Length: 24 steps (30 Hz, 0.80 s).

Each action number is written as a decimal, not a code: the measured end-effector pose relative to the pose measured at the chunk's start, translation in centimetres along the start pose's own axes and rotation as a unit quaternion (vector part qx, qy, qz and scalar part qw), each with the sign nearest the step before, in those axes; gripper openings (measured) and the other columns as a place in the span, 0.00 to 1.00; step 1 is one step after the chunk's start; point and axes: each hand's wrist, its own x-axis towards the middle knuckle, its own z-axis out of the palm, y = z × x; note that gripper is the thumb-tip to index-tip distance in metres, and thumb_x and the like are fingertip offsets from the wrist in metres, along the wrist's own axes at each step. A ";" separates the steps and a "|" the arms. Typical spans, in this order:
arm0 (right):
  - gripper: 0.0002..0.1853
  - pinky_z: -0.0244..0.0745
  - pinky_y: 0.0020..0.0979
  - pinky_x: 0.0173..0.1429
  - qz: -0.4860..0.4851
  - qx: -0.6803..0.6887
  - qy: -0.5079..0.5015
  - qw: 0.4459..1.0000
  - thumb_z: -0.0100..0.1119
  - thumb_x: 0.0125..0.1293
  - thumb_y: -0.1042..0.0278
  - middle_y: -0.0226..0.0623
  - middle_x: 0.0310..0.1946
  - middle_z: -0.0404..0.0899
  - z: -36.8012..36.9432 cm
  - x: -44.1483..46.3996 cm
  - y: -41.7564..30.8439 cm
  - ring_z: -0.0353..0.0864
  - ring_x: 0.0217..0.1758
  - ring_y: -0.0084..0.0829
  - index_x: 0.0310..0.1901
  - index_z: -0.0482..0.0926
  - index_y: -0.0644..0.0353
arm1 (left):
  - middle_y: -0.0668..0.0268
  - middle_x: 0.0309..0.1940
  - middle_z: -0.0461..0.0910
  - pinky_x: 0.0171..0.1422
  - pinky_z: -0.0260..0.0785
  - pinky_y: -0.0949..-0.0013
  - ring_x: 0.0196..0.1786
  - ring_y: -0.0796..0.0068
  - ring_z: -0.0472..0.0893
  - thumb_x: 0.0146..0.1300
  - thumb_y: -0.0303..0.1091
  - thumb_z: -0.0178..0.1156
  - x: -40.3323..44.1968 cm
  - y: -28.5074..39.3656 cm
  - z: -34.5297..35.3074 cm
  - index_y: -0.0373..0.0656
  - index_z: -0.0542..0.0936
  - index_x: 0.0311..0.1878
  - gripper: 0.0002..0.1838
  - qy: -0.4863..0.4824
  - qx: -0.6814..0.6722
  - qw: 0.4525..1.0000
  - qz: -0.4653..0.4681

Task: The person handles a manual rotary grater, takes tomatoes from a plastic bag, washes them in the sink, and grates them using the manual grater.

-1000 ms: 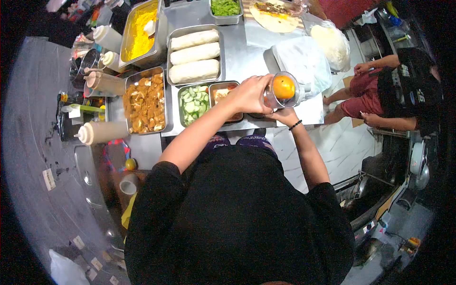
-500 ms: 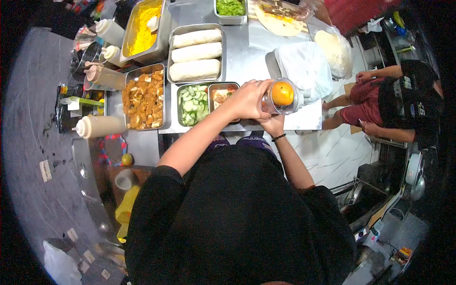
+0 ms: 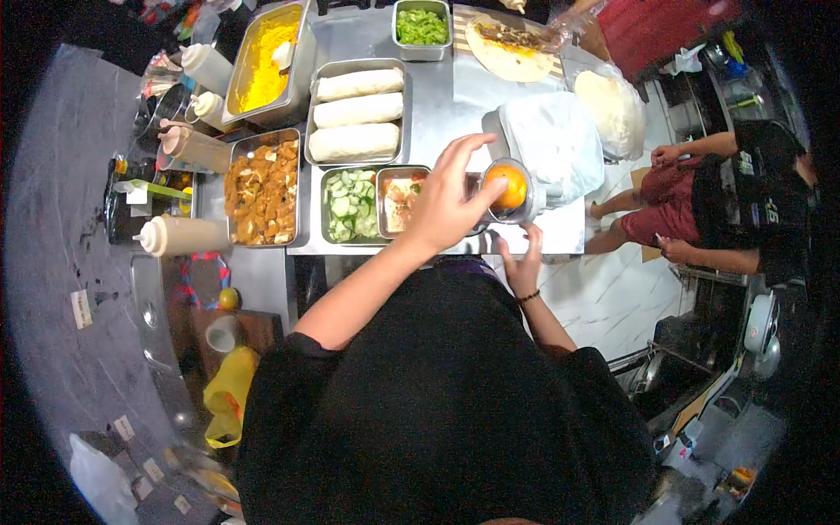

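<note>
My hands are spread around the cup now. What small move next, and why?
I'd probably lift the left hand clear, thumb first: its thumb overlaps the cup and the orange fruit in view, so a sideways pull might tip it. The cup appears to stand near the table's front edge, and the right hand looks open, not gripping it.

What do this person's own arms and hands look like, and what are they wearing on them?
Short, plain black sleeves cover the upper arms. The left hand and right hand are gloveless; a dark beaded bracelet circles the right wrist.
</note>
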 end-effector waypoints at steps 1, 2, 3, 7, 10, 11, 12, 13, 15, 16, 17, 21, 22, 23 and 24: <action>0.25 0.66 0.40 0.56 -0.068 -0.052 0.011 0.996 0.65 0.55 0.71 0.49 0.49 0.68 -1.1 0.1 1.4 0.68 0.53 0.44 0.54 0.67 0.66 | 0.56 0.59 0.71 0.66 0.59 0.59 0.63 0.62 0.70 0.55 0.45 0.65 0.5 0.4 0.7 0.41 0.69 0.61 0.33 0.008 -0.037 0.996 -0.083; 0.25 0.65 0.40 0.57 -0.085 -0.081 0.035 0.992 0.63 0.54 0.74 0.49 0.51 0.68 -1.9 0.9 1.8 0.68 0.55 0.45 0.54 0.67 0.66 | 0.57 0.51 0.77 0.61 0.65 0.62 0.56 0.65 0.76 0.57 0.42 0.64 0.8 0.4 2.0 0.40 0.74 0.55 0.24 0.066 -0.023 0.995 -0.071; 0.25 0.64 0.41 0.58 -0.102 -0.109 0.059 0.987 0.61 0.54 0.76 0.50 0.52 0.68 -2.5 1.6 2.1 0.67 0.57 0.46 0.54 0.67 0.65 | 0.57 0.51 0.77 0.61 0.65 0.62 0.56 0.65 0.76 0.57 0.42 0.64 0.9 0.2 2.8 0.40 0.74 0.55 0.24 0.074 -0.022 0.994 -0.071; 0.28 0.56 0.47 0.64 -0.121 -0.142 0.015 0.982 0.58 0.48 0.78 0.46 0.55 0.67 -3.9 8.0 0.2 0.61 0.66 0.46 0.55 0.67 0.64 | 0.53 0.43 0.80 0.51 0.72 0.63 0.45 0.56 0.81 0.56 0.39 0.65 0.8 -0.5 4.9 0.38 0.76 0.51 0.21 0.068 -0.048 0.989 -0.122; 0.31 0.46 0.46 0.66 -0.124 -0.260 -0.123 0.950 0.60 0.47 0.78 0.42 0.55 0.70 -3.5 9.1 -0.1 0.65 0.63 0.38 0.57 0.66 0.60 | 0.58 0.41 0.82 0.52 0.71 0.67 0.45 0.65 0.81 0.57 0.33 0.64 0.4 0.0 5.4 0.40 0.77 0.49 0.17 0.115 -0.032 0.987 -0.104; 0.31 0.46 0.46 0.66 -0.127 -0.255 -0.126 0.950 0.60 0.47 0.78 0.42 0.55 0.70 -3.3 9.2 0.2 0.65 0.63 0.38 0.57 0.66 0.60 | 0.58 0.41 0.82 0.52 0.71 0.67 0.45 0.65 0.81 0.57 0.33 0.64 0.5 0.0 5.5 0.40 0.77 0.49 0.17 0.119 -0.026 0.987 -0.106; 0.30 0.46 0.46 0.66 -0.107 -0.268 -0.142 0.947 0.60 0.47 0.76 0.42 0.54 0.70 -3.3 9.3 0.4 0.65 0.62 0.38 0.56 0.67 0.60 | 0.57 0.41 0.81 0.52 0.71 0.67 0.46 0.64 0.81 0.57 0.33 0.63 0.5 0.0 5.5 0.40 0.76 0.49 0.17 0.125 -0.027 0.987 -0.095; 0.30 0.45 0.47 0.66 -0.086 -0.281 -0.159 0.943 0.60 0.47 0.74 0.42 0.54 0.71 -3.4 9.3 0.6 0.65 0.62 0.39 0.56 0.67 0.60 | 0.57 0.42 0.81 0.53 0.70 0.66 0.46 0.63 0.81 0.57 0.33 0.63 0.5 0.0 5.6 0.40 0.76 0.49 0.17 0.131 -0.028 0.987 -0.086; 0.25 0.48 0.49 0.65 -0.104 -0.257 -0.156 0.948 0.61 0.48 0.71 0.43 0.49 0.74 -2.9 8.7 2.7 0.66 0.61 0.40 0.52 0.72 0.61 | 0.56 0.43 0.80 0.53 0.70 0.65 0.47 0.61 0.80 0.55 0.32 0.64 0.4 0.2 5.6 0.40 0.75 0.49 0.18 0.133 -0.017 0.986 -0.103; 0.26 0.54 0.48 0.61 -0.092 -0.292 -0.179 0.935 0.60 0.46 0.71 0.44 0.49 0.74 -2.7 8.1 3.6 0.69 0.55 0.43 0.51 0.72 0.65 | 0.56 0.43 0.80 0.53 0.70 0.65 0.47 0.60 0.80 0.55 0.32 0.65 0.3 0.2 5.7 0.41 0.75 0.49 0.18 0.136 -0.029 0.985 -0.098; 0.27 0.61 0.48 0.57 -0.082 -0.327 -0.201 0.920 0.59 0.44 0.72 0.45 0.48 0.73 -2.6 7.6 4.5 0.71 0.50 0.47 0.51 0.72 0.69 | 0.56 0.42 0.80 0.53 0.70 0.65 0.46 0.59 0.80 0.54 0.32 0.65 0.3 0.3 5.7 0.41 0.75 0.49 0.19 0.139 -0.042 0.985 -0.092; 0.11 0.64 0.45 0.46 -0.165 -0.378 -0.288 0.864 0.59 0.49 0.63 0.41 0.28 0.77 -4.8 7.0 0.5 0.75 0.38 0.43 0.32 0.78 0.60 | 0.55 0.42 0.79 0.53 0.70 0.65 0.48 0.59 0.80 0.52 0.30 0.65 0.2 0.5 5.7 0.41 0.75 0.49 0.20 0.136 -0.060 0.981 -0.123; 0.11 0.64 0.45 0.46 -0.169 -0.375 -0.293 0.863 0.59 0.49 0.63 0.41 0.28 0.77 -5.4 6.5 -0.1 0.75 0.38 0.43 0.32 0.78 0.60 | 0.55 0.42 0.79 0.53 0.70 0.65 0.48 0.59 0.80 0.52 0.30 0.65 0.1 0.5 5.8 0.41 0.75 0.49 0.20 0.142 -0.058 0.980 -0.128; 0.09 0.65 0.43 0.44 -0.166 -0.340 -0.301 0.875 0.59 0.49 0.63 0.40 0.25 0.76 -6.1 6.0 -0.7 0.76 0.34 0.43 0.29 0.77 0.59 | 0.55 0.43 0.79 0.53 0.70 0.65 0.48 0.58 0.79 0.52 0.30 0.65 0.1 0.4 5.8 0.40 0.74 0.49 0.20 0.141 -0.061 0.981 -0.118; 0.08 0.67 0.42 0.42 -0.164 -0.304 -0.309 0.886 0.60 0.48 0.64 0.39 0.22 0.75 -6.7 5.6 -1.2 0.76 0.31 0.43 0.27 0.76 0.58 | 0.54 0.43 0.79 0.53 0.70 0.64 0.48 0.57 0.79 0.52 0.30 0.65 0.2 0.3 5.7 0.40 0.74 0.48 0.19 0.142 -0.064 0.982 -0.108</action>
